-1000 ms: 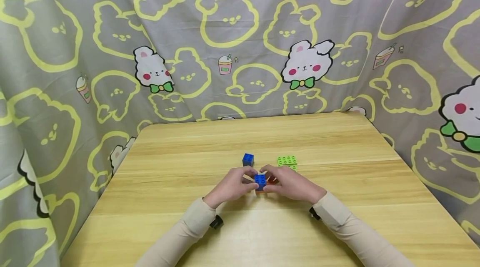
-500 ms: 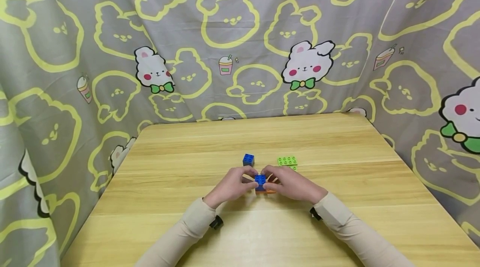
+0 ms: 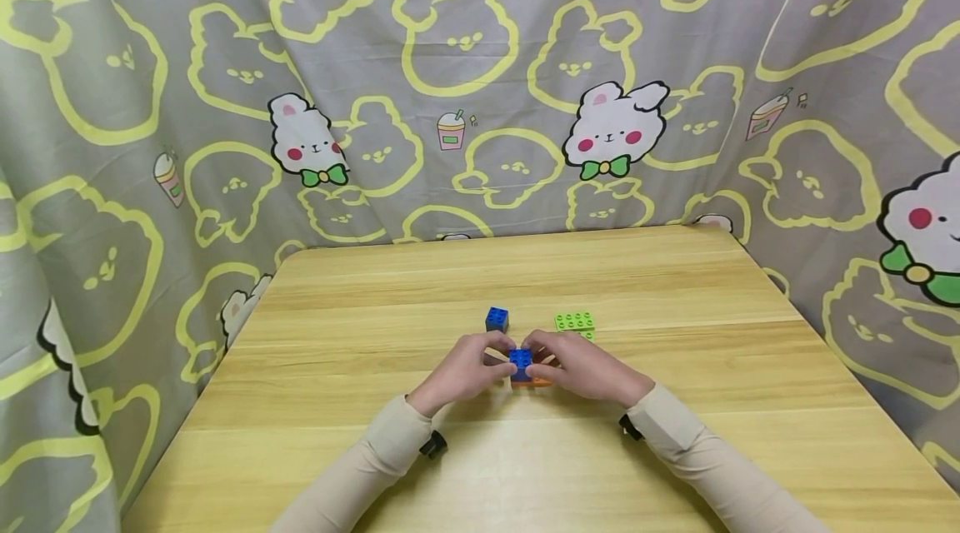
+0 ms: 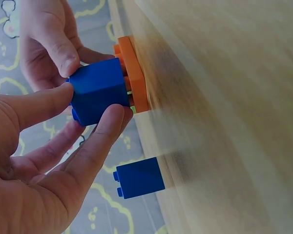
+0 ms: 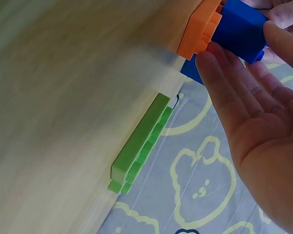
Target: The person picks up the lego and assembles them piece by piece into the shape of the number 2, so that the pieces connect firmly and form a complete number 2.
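Note:
A blue toy building block (image 4: 98,90) with studs on top sits over the studs of a flat orange block (image 4: 135,73) on the table. It looks slightly tilted in the left wrist view, with orange studs showing beneath it. My left hand (image 3: 467,368) pinches the blue block between thumb and fingers from the left. From the right, my right hand (image 3: 588,368) holds the same block, thumb at its top edge and fingers on the far side, close to the orange studs. Part of the orange block is hidden behind the right hand.
Another blue block (image 3: 497,319) stands just beyond the left hand. Green studded blocks (image 3: 574,321) lie behind the right hand, partly covered by it. A patterned curtain (image 3: 510,100) surrounds the wooden table (image 3: 360,291) at the back and sides.
The blue block has come down slightly, and more of the orange block shows at its right. My right thumb has shifted a little onto the block; the left hand is nearly still.

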Demonstrator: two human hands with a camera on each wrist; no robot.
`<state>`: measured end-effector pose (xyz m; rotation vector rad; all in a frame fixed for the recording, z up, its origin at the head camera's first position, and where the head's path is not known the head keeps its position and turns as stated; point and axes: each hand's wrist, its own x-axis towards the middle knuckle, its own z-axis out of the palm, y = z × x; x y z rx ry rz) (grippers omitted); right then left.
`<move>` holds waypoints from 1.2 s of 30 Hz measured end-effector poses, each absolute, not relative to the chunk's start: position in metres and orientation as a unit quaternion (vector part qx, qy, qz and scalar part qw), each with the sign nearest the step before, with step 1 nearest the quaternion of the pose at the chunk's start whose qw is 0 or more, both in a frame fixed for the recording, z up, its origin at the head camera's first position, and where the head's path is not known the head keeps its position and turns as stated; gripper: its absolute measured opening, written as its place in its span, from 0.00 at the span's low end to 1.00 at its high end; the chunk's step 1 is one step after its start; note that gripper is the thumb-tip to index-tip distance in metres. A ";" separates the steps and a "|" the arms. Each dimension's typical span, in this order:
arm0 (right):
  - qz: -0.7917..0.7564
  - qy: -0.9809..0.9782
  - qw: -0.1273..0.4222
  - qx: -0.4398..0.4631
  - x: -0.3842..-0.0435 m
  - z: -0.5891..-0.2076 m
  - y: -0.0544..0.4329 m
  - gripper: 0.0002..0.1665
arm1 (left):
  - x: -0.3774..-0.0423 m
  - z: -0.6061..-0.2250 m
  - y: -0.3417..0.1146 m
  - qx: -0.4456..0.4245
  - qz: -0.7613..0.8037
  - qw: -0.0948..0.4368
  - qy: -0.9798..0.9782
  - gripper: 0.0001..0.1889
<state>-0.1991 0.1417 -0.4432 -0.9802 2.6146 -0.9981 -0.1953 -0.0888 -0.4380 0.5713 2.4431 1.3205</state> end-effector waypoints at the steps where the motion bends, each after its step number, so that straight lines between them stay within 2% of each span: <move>1: -0.336 0.878 0.088 -0.329 -0.199 -0.443 0.142 0.14 | -0.195 -0.438 -0.089 0.198 0.461 0.153 0.852 0.13; 19: -0.340 0.875 0.087 -0.333 -0.199 -0.444 0.141 0.10 | -0.195 -0.438 -0.089 0.197 0.466 0.163 0.847 0.13; 36: -0.336 0.877 0.080 -0.332 -0.200 -0.446 0.140 0.11 | -0.197 -0.440 -0.089 0.195 0.468 0.174 0.844 0.12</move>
